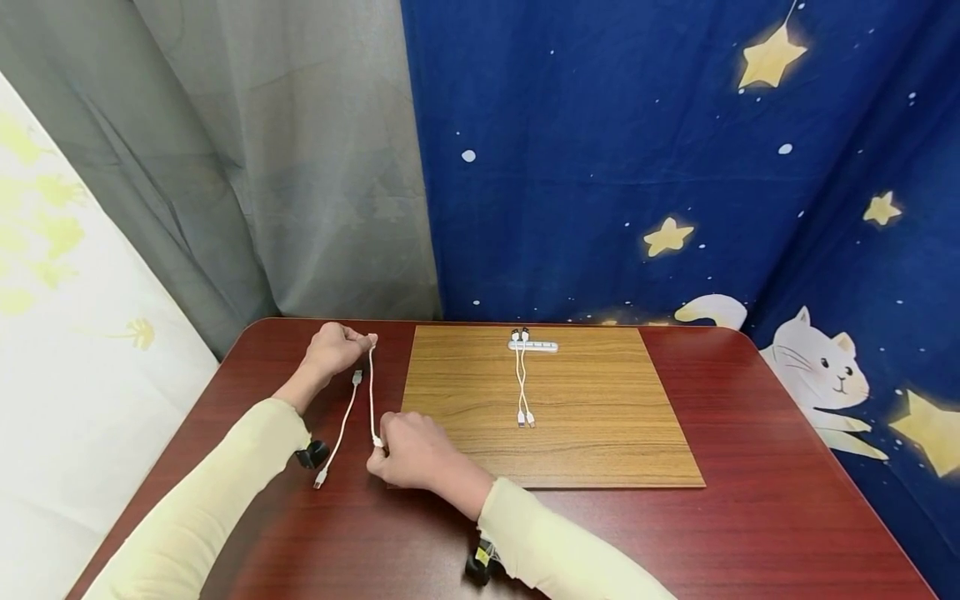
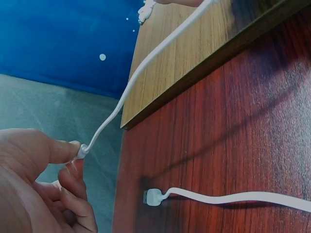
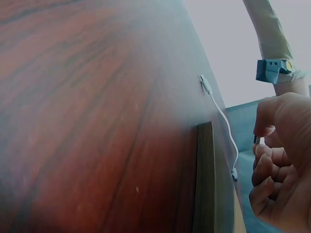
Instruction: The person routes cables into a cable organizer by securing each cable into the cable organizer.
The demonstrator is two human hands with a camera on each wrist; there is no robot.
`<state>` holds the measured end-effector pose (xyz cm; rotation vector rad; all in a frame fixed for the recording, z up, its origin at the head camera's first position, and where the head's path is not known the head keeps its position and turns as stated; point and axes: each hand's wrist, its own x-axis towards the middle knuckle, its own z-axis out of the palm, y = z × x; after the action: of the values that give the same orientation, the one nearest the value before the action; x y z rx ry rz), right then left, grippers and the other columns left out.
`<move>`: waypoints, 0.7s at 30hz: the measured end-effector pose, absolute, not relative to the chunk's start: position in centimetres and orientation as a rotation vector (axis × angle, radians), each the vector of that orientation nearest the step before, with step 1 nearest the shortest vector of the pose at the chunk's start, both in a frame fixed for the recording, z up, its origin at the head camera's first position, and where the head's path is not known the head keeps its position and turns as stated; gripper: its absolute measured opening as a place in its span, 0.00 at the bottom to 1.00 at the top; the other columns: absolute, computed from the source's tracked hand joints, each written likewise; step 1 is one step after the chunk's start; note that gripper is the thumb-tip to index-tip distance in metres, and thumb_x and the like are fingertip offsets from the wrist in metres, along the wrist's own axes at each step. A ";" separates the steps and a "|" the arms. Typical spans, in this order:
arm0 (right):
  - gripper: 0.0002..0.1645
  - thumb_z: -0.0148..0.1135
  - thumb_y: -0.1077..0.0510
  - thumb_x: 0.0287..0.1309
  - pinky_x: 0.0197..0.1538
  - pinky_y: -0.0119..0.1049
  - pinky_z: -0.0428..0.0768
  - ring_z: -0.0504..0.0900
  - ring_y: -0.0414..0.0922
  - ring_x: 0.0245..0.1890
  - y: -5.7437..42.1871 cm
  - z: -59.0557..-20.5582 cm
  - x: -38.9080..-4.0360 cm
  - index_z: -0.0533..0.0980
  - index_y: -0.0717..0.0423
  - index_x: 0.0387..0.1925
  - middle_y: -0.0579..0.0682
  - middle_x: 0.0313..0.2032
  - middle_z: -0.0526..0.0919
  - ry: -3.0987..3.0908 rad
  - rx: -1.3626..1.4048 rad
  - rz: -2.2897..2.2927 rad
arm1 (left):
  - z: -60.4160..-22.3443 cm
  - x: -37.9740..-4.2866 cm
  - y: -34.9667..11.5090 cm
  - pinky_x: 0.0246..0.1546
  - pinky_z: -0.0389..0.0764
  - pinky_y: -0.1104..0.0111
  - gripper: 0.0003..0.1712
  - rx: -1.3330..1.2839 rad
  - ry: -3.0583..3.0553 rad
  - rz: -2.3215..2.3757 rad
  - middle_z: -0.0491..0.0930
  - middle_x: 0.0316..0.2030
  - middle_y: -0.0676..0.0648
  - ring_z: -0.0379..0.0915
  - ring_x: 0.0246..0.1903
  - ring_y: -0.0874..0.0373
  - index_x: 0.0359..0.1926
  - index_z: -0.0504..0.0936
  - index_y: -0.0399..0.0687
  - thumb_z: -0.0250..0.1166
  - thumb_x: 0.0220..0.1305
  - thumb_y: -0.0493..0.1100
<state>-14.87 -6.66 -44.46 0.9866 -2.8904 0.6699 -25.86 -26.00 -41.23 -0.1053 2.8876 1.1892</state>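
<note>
A short white USB cable is stretched between the two hands, above the table. My left hand pinches its far end between thumb and index finger; the left wrist view shows the white connector partly covered by them. The near end is pinched by my right hand, beside the board's left edge. In the right wrist view only a small metal tip shows between the fingers. A second white cable lies on the table left of the held one, with a connector at each end.
A wood-grain board lies on the red-brown table. Near its far edge sits a white cable clip strip, with two white cables in its left slots, crossing each other. Curtains hang behind the table.
</note>
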 end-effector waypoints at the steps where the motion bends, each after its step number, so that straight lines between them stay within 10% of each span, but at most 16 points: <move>1: 0.12 0.65 0.54 0.46 0.23 0.32 0.68 0.70 0.39 0.18 -6.5 -44.4 -14.9 0.68 0.46 0.21 0.39 0.18 0.70 -2.892 0.984 0.668 | -41.2 -25.9 -26.0 0.34 0.70 0.61 0.23 -0.102 2.893 1.192 0.84 0.31 0.42 0.72 0.31 0.51 0.31 0.87 0.36 0.63 0.72 0.52; 21: 0.11 0.66 0.53 0.48 0.25 0.32 0.70 0.71 0.38 0.21 -4.7 -44.2 -15.5 0.70 0.44 0.23 0.38 0.21 0.71 -2.889 1.053 0.625 | -41.0 -26.0 -25.2 0.34 0.70 0.60 0.22 -0.099 2.890 1.197 0.84 0.38 0.41 0.72 0.33 0.50 0.36 0.87 0.37 0.63 0.71 0.54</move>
<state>-15.54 -4.68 -44.24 1.0525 -2.8886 0.6252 -25.97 -25.17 -41.04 -0.0994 2.8898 1.1974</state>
